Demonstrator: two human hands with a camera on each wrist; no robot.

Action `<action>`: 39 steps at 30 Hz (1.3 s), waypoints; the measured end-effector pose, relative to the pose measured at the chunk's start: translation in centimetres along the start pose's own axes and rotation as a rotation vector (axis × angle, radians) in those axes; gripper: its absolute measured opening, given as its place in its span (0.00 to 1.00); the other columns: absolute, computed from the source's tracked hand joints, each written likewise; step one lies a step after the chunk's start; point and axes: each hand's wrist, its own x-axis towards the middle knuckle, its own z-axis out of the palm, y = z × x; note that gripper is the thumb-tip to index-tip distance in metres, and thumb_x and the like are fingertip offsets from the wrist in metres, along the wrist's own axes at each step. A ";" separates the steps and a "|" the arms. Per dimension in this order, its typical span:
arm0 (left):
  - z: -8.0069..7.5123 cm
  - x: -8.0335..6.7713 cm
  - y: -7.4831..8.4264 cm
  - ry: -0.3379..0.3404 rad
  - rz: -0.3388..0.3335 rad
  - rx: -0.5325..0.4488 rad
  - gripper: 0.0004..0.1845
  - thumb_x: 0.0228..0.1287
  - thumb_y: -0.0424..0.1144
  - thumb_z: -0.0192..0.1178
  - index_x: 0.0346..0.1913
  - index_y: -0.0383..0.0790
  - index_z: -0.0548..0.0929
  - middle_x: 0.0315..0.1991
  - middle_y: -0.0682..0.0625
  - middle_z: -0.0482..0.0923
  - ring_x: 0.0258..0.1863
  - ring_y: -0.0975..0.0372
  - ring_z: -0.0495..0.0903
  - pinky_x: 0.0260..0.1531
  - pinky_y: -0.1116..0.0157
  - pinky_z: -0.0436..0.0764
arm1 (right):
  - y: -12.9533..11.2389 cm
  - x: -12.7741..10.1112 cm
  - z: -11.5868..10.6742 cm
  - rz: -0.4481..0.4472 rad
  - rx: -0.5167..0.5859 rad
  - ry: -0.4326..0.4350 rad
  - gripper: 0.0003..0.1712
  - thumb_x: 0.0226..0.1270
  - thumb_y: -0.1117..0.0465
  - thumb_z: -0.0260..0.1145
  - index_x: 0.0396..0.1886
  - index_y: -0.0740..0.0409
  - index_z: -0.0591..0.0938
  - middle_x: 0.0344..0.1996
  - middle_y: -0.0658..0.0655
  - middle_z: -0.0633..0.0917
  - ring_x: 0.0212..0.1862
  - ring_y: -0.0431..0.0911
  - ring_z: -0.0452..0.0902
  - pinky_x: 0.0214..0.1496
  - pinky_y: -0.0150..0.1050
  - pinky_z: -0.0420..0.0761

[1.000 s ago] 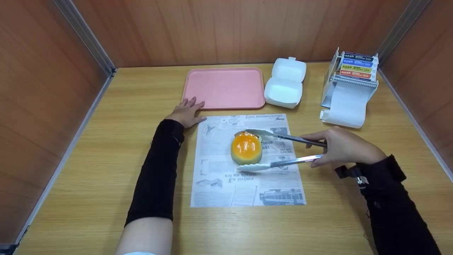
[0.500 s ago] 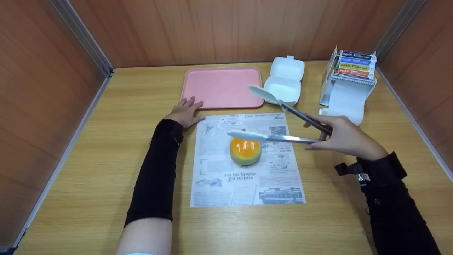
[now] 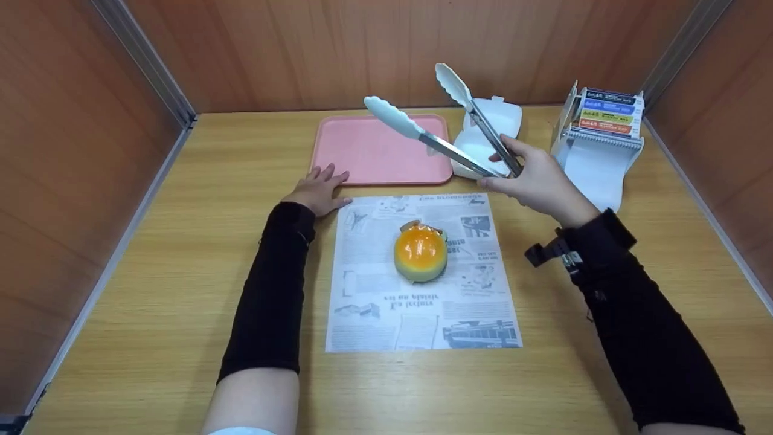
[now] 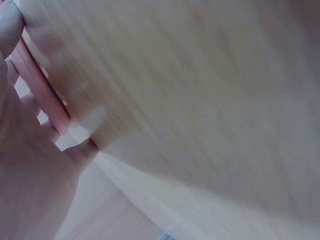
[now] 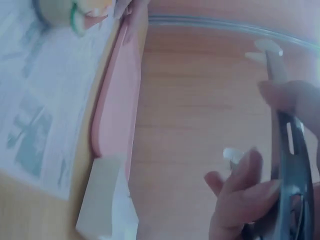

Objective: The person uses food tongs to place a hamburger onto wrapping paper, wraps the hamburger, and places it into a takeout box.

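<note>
A burger (image 3: 421,252) with a shiny orange-topped bun sits on a newsprint-patterned paper sheet (image 3: 416,329); some filling shows at its far side. My right hand (image 3: 537,181) grips metal tongs (image 3: 447,148) with pale scalloped tips. The tongs are raised, with their arms spread and nothing between the tips, in front of the tray and the foam box in the head view. My left hand (image 3: 314,192) lies with fingers spread at the near left corner of the pink tray (image 3: 374,151). In the left wrist view its fingers are by the tray's edge (image 4: 42,90).
A white hinged foam box (image 3: 508,118) stands lid up beside the tray, partly hidden by the tongs and right hand. At the back right is a label dispenser (image 3: 607,115) with a white strip (image 3: 595,172) hanging out. Wooden panels (image 3: 386,54) wall the table (image 3: 181,272).
The tongs stood around the burger, then rose off it and swung away towards the back. The burger stays on the paper. My left hand has kept its place.
</note>
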 end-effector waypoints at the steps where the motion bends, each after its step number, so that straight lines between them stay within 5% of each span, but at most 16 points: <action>1: 0.0 0.0 0.0 -0.002 0.001 -0.001 0.40 0.85 0.57 0.48 0.88 0.48 0.48 0.88 0.38 0.33 0.85 0.39 0.31 0.82 0.36 0.39 | -0.4 0.6 0.1 0.010 0.008 -0.014 0.58 0.66 0.45 0.79 0.87 0.56 0.58 0.63 0.59 0.82 0.29 0.46 0.71 0.28 0.34 0.73; 4: 0.0 -0.1 0.3 -0.003 -0.001 -0.003 0.40 0.85 0.57 0.48 0.88 0.48 0.48 0.88 0.38 0.34 0.85 0.39 0.31 0.82 0.37 0.40 | -1.0 2.4 0.9 0.021 0.023 -0.051 0.54 0.66 0.47 0.79 0.84 0.58 0.64 0.63 0.58 0.81 0.38 0.48 0.75 0.32 0.34 0.78; 10: -0.5 -1.0 0.9 0.030 -0.001 -0.011 0.39 0.85 0.56 0.49 0.88 0.46 0.51 0.88 0.37 0.37 0.85 0.39 0.33 0.82 0.38 0.41 | -1.6 5.2 3.8 0.054 0.050 -0.057 0.36 0.62 0.47 0.82 0.64 0.57 0.80 0.46 0.59 0.82 0.38 0.49 0.82 0.35 0.37 0.88; 18: -0.5 -0.9 0.8 0.036 -0.007 0.008 0.38 0.85 0.56 0.49 0.88 0.47 0.51 0.88 0.38 0.37 0.85 0.39 0.34 0.82 0.38 0.43 | -2.4 7.1 7.6 0.177 -0.028 -0.008 0.32 0.61 0.41 0.81 0.52 0.58 0.82 0.37 0.56 0.80 0.39 0.50 0.78 0.38 0.39 0.73; 23: -0.3 -0.7 0.7 0.043 -0.002 0.010 0.38 0.85 0.56 0.49 0.87 0.46 0.52 0.87 0.36 0.38 0.85 0.38 0.36 0.82 0.38 0.43 | -2.8 7.8 9.5 0.214 -0.025 -0.006 0.29 0.65 0.41 0.79 0.46 0.60 0.80 0.36 0.55 0.79 0.35 0.48 0.79 0.34 0.36 0.76; 33: -0.3 -0.8 0.8 0.044 0.016 0.030 0.39 0.84 0.56 0.50 0.87 0.45 0.53 0.87 0.35 0.39 0.85 0.36 0.37 0.82 0.37 0.44 | -2.5 8.9 11.4 0.192 -0.010 -0.050 0.26 0.66 0.53 0.78 0.53 0.65 0.80 0.39 0.58 0.82 0.28 0.45 0.80 0.26 0.33 0.78; 39: -0.4 -0.9 0.9 0.048 0.013 0.031 0.39 0.85 0.56 0.50 0.87 0.45 0.52 0.87 0.35 0.39 0.85 0.37 0.37 0.82 0.38 0.44 | -2.0 9.3 11.8 0.221 -0.022 -0.056 0.27 0.68 0.51 0.77 0.54 0.64 0.79 0.40 0.59 0.82 0.31 0.47 0.79 0.28 0.35 0.78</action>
